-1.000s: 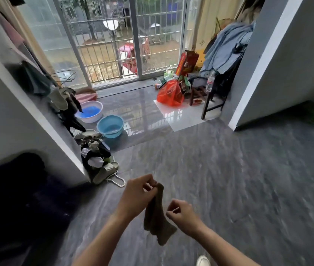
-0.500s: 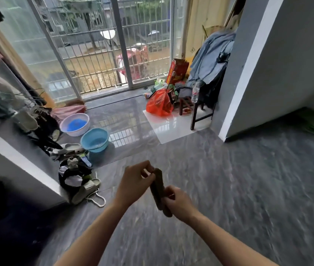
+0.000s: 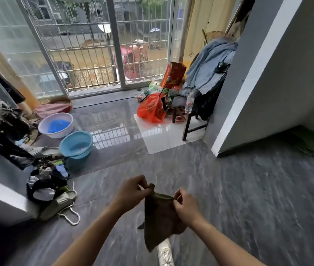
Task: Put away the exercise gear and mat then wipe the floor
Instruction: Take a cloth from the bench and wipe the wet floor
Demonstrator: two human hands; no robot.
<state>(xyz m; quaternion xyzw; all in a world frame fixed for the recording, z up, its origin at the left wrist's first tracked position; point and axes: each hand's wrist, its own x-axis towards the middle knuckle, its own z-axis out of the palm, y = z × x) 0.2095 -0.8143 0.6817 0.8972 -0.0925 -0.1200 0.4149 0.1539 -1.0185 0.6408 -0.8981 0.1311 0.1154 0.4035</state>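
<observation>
Both hands hold a small, dark olive-brown cloth rag (image 3: 160, 215) at chest height over the grey marble-patterned tile floor (image 3: 248, 198), and it hangs free without touching the floor. The left hand (image 3: 133, 192) pinches one top corner between thumb and curled fingertips; the right hand (image 3: 186, 206) pinches the top edge a little way along, its fingers curled in the same manner. Each grip is closed tightly on the fabric.

The rag droops in soft folds to a point above a white shoe (image 3: 164, 252), so it looks limp, light and thin, with no stiffness of its own. It is probably not fragile or slippery, though a single pinched corner would let it bunch. For wiping, the better hold is likely a flat palm over the middle, or the cloth folded into a pad, not the corners. Whether it is damp cannot be told. A light blue plastic basin (image 3: 75, 144) stands well apart, near the barred glass door (image 3: 94, 45).
</observation>
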